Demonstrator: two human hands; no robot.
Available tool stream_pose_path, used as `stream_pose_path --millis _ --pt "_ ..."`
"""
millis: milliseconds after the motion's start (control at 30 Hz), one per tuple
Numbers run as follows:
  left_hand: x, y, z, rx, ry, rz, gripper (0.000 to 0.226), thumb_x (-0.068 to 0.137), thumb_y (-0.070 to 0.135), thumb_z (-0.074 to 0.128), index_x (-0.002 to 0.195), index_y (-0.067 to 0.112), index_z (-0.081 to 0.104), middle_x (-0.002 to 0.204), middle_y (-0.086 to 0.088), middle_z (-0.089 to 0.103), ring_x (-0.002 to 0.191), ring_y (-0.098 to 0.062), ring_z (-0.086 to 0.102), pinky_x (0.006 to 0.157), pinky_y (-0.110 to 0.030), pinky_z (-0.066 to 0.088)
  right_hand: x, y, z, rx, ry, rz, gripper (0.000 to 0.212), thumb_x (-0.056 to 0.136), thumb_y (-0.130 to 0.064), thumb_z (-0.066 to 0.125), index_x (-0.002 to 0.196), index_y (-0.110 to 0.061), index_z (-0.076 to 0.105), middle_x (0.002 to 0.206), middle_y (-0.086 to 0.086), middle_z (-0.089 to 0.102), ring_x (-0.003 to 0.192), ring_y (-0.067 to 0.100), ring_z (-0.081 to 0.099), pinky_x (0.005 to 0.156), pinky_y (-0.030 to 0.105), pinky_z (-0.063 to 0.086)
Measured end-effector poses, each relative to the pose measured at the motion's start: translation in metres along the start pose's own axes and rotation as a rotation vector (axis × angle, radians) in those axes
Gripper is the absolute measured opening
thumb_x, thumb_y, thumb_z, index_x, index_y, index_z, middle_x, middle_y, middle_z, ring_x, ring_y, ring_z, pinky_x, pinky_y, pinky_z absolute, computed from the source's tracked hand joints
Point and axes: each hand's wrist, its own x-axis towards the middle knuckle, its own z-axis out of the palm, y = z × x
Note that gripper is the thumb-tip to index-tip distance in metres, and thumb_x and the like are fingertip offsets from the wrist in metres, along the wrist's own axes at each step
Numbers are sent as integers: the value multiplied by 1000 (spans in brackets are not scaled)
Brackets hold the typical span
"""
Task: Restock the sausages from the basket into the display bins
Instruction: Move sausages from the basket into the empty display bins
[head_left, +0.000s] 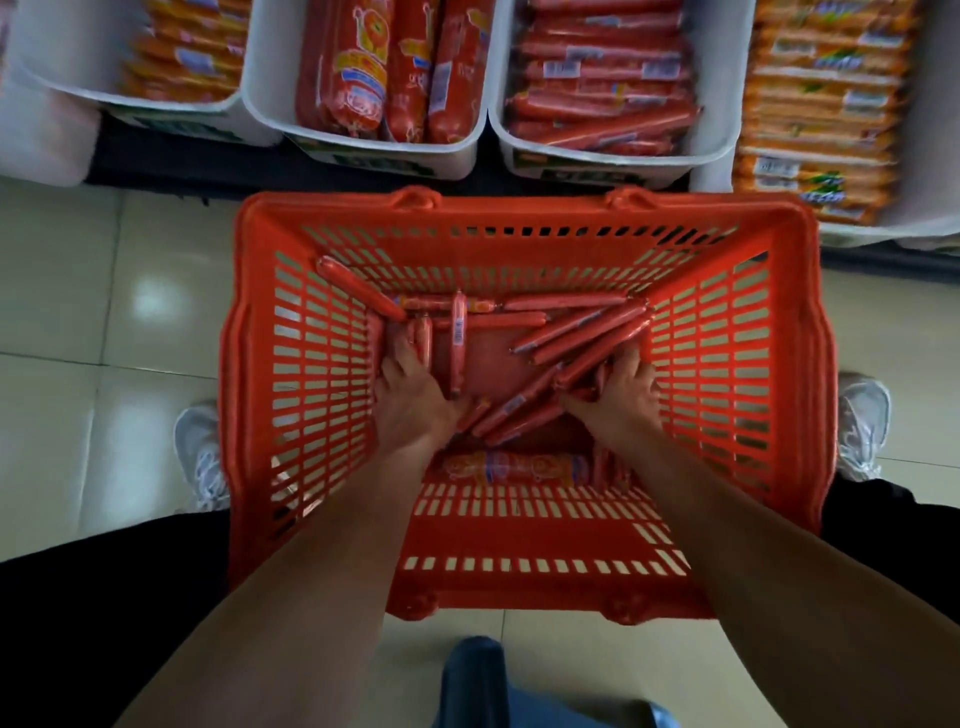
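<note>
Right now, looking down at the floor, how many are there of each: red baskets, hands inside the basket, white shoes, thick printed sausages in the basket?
red basket: 1
hands: 2, left hand and right hand
white shoes: 2
thick printed sausage: 1
Total: 6

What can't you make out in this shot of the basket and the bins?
Head view, the only one:
- Left hand and right hand: fingers buried among the sausages, so the grip is unclear.
- Basket floor near the person: partly hidden by both forearms.
- Bin labels: blurred, unreadable.
- Outer bins at the left and right: cut off by the frame edges.
</note>
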Motion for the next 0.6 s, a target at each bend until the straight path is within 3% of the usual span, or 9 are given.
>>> stream_pose_path --millis 233,433,600 --pt "16 -8 -6 10 -150 -107 95 70 56 80 140 6 39 143 -23 42 133 -39 43 112 -45 36 4 4 -12 -67 -35 -45 119 60 -61 85 148 -14 19 142 20 41 129 42 44 105 50 42" --pt "-4 -2 -2 -66 -253 13 55 88 38 68 132 19 41 127 -12 58 117 -34 58 99 -44 47 -8 10 -12 -140 -95 -58 94 69 -36 86 137 -24 23 132 20 48 121 44 51 98 50 46" --pt "-12 3 -8 -79 -279 -2 46 91 33 67 126 15 43 123 -12 61 114 -33 61 95 -42 47 -15 17 -9 -86 -87 -44 72 75 -38 82 124 -18 32 122 13 60 116 37 57 93 45 48"
